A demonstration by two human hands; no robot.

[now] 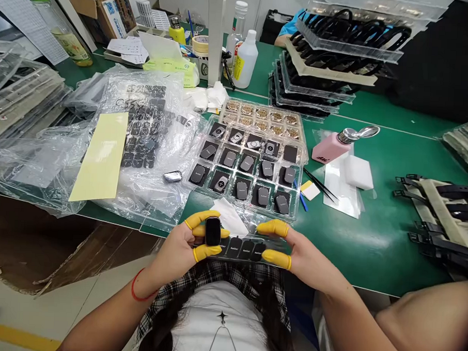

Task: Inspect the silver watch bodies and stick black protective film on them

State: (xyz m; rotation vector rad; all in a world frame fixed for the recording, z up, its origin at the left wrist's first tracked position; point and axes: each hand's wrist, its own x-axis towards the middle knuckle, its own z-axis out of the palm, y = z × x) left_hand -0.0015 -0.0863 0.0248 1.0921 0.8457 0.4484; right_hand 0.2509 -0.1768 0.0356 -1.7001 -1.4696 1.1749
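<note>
My left hand [192, 241], in yellow finger cots, pinches a smartwatch body [213, 231] with its dark screen facing up. Beneath and beside it, at the table's front edge, lies a clear sheet with a row of black "hello!" screen films [247, 249]. My right hand [283, 245], also in yellow cots, is by the right end of that row. Its thumb and index finger are spread with nothing visible between them; whether the thumb touches the last film I cannot tell. Just behind my hands is a white wipe [230, 216].
A clear tray [234, 168] holds several watch bodies, many with black films. Behind it sits a tray of gold-coloured parts [262, 114]. Tweezers [321, 185] and a pink pump bottle [332, 147] stand right; film sheets in plastic [143, 130] lie left. A person's arm [429, 324] is close at right.
</note>
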